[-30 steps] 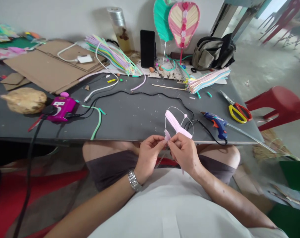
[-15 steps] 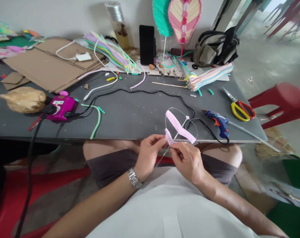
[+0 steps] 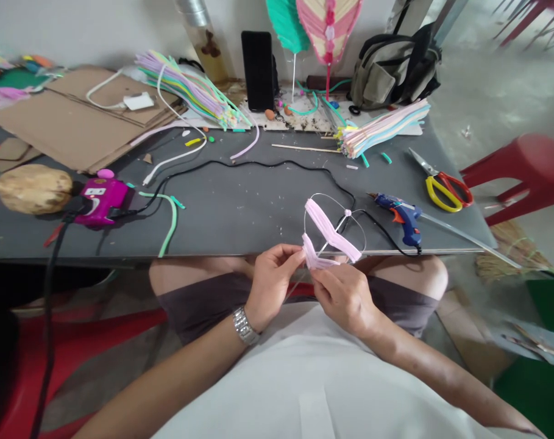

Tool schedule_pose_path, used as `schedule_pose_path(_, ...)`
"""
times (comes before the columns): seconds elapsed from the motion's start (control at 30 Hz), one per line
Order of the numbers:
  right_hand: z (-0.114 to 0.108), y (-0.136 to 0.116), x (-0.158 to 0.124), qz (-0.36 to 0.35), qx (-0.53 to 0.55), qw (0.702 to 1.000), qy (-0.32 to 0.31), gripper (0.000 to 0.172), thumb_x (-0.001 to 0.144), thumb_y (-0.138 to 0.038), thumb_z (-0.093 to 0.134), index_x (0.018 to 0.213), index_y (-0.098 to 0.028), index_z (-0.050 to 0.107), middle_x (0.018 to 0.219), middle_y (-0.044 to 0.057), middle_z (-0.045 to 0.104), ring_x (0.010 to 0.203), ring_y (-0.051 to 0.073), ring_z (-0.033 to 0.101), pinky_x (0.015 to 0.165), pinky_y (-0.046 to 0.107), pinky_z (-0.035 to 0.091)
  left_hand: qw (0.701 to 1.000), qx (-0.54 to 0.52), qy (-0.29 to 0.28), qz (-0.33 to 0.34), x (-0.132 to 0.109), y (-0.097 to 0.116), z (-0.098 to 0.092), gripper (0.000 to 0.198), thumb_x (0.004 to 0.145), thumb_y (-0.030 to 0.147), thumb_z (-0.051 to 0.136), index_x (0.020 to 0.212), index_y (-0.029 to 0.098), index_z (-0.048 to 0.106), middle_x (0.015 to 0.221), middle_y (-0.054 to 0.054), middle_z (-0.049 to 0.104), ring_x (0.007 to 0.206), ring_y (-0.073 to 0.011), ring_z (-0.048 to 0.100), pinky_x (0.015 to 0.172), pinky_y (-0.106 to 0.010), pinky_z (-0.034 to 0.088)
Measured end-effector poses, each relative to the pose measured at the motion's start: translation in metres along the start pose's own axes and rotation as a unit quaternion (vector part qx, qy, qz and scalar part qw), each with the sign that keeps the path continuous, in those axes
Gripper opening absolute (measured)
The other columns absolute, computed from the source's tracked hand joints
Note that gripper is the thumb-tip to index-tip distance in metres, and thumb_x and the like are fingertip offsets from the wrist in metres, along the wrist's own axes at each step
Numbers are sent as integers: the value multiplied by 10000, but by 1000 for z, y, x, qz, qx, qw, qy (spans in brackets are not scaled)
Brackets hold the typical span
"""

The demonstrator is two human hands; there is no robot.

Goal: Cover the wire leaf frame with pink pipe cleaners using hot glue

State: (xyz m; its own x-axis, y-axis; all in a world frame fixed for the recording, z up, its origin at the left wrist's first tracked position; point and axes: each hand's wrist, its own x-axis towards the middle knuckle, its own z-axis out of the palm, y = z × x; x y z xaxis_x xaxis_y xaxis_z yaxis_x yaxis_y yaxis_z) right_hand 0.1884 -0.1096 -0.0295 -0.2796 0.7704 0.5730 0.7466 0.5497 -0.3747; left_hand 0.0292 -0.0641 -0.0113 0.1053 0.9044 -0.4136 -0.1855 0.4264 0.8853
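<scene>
Just over the table's front edge I hold a wire fan frame [image 3: 334, 242], a rounded wire loop on a pale stem. A band of pink pipe cleaners [image 3: 321, 218] crosses the loop in a V shape. A second pink band [image 3: 309, 251] lies below it, nearer to me. My left hand [image 3: 271, 283] pinches that lower band at its left edge. My right hand [image 3: 346, 297] has thumb and fingers closed on the lower band near its bend. The fingers partly hide the bottom of the frame and the stem.
A blue glue gun [image 3: 402, 214] and scissors [image 3: 443, 188] lie to the right. Bundles of pipe cleaners [image 3: 189, 91] and a phone [image 3: 258, 72] are at the back. On the left sit a purple power socket [image 3: 103, 198] and cardboard [image 3: 85, 122]; a black cord crosses the table.
My right hand has shifted slightly down along the lower pink band, so more of it shows. The left hand keeps its pinch. The camera view has tilted a little.
</scene>
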Motion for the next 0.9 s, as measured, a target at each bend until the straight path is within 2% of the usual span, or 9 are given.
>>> schedule_pose_path(0.23,0,3,0,-41,-28,999,-4,337,976,-63,542,672,-208,543,579,-16,556,555,136,471,613,320,337,999,30,0,17,0,-1,-1,321,718,427,851,750,142,708,616,19,620,547,-79,465,517,-204,404)
schedule_pose_path(0.43,-1,5,0,-48,-27,998,-4,243,957,-29,505,826,-179,645,619,-5,593,578,150,504,617,320,368,999,40,-9,29,-1,-3,-1,308,754,431,828,761,149,703,619,20,614,545,-81,468,508,-203,406)
schedule_pose_path(0.6,-1,5,0,-62,-46,997,3,262,994,-73,518,791,-186,638,593,-10,585,567,145,507,622,319,369,999,23,-22,14,-1,-3,1,291,737,410,829,779,150,704,605,37,597,506,-59,416,478,-191,353)
schedule_pose_path(0.73,-1,5,-2,-63,-47,997,2,251,994,-70,519,806,-178,645,605,-6,598,574,148,519,610,324,344,1000,18,-14,5,-1,-3,1,290,678,356,858,818,146,717,646,18,653,546,-78,495,524,-202,410)
schedule_pose_path(0.9,-2,3,-3,-59,-26,998,-5,329,1001,-78,530,696,-195,570,585,-17,570,556,133,499,598,319,315,999,34,-6,3,1,-5,-1,300,664,359,870,807,140,722,667,2,679,567,-90,530,556,-214,434)
